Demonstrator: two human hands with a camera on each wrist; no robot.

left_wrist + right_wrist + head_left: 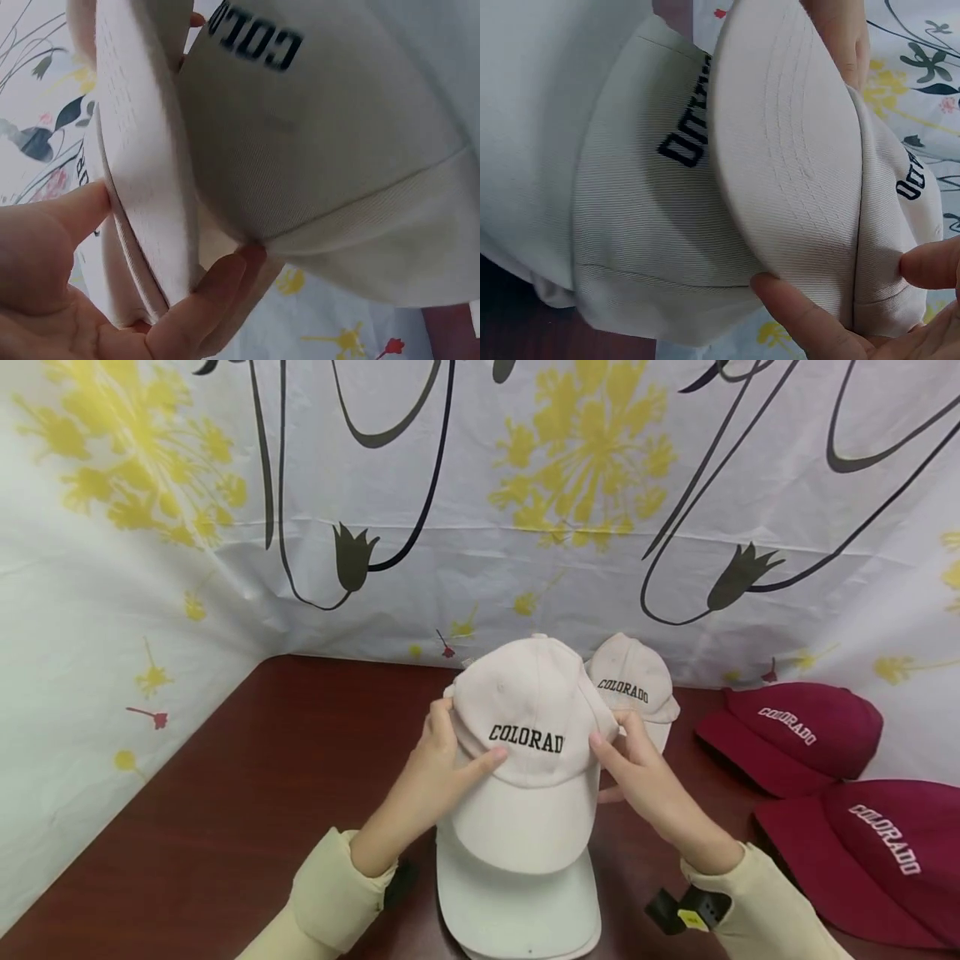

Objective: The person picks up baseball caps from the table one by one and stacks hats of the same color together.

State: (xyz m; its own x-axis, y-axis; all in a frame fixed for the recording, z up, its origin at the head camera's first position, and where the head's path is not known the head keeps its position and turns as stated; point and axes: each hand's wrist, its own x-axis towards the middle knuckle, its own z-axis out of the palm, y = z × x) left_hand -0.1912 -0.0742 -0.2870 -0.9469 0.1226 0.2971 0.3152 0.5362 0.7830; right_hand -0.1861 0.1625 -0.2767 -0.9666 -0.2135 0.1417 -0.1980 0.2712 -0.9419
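Both hands hold a cream baseball cap (536,693) with dark COLORADO lettering, its brim toward me. My left hand (438,768) grips one side of the crown, thumb on the front and fingers behind. On the opposite side, my right hand (645,772) pinches the edge the same way, its thumb close to the lettering. Directly beneath, a second pale cap (517,893) shows mostly its brim; the held cap hides its crown in the head view. Both wrist views show that lower cap's lettered front (330,135) close behind the held cap's brim (780,135).
Another cream cap (630,672) sits at the back, just right of the held one. Two maroon caps, one farther back (817,727) and one nearer (900,868), lie along the right side. A dark red-brown table (247,810) meets a patterned white cloth (420,568) behind.
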